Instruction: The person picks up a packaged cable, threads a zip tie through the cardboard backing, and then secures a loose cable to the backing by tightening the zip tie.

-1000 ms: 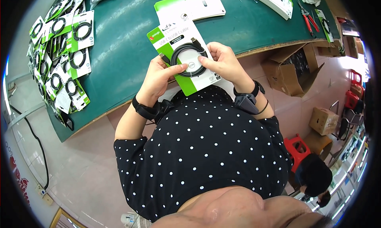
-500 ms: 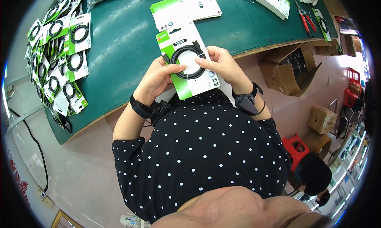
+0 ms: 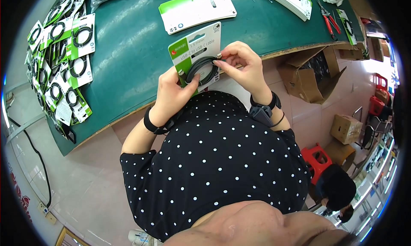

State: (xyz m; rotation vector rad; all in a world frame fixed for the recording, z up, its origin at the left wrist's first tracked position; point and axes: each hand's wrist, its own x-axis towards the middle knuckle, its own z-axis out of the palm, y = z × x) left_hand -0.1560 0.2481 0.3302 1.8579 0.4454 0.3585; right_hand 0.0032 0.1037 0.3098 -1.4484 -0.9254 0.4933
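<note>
A black coiled cable (image 3: 193,71) lies against a white and green backing card (image 3: 205,37), which is tilted up in front of me. My left hand (image 3: 174,91) grips the card's lower left, its thumb pressed on the coil and its other fingers behind. At the coil's upper right, my right hand (image 3: 244,67) is closed in a pinch by a metal cable plug. Whether its fingers hold the plug, the cable or a small tie is too small to tell. The card's lower part is mostly hidden by the coil and my hands.
A stack of blank-looking cards (image 3: 197,12) lies beyond my hands on the green table (image 3: 128,44). Many carded cables (image 3: 81,36) are heaped at the left. Red-handled pliers (image 3: 329,23) and another card stack (image 3: 291,2) sit at the right. An open carton (image 3: 299,77) stands below the edge.
The card has tilted from lying back to more upright. My right hand has moved up from the coil's middle to the plug at its upper right, while my left hand has shifted slightly lower.
</note>
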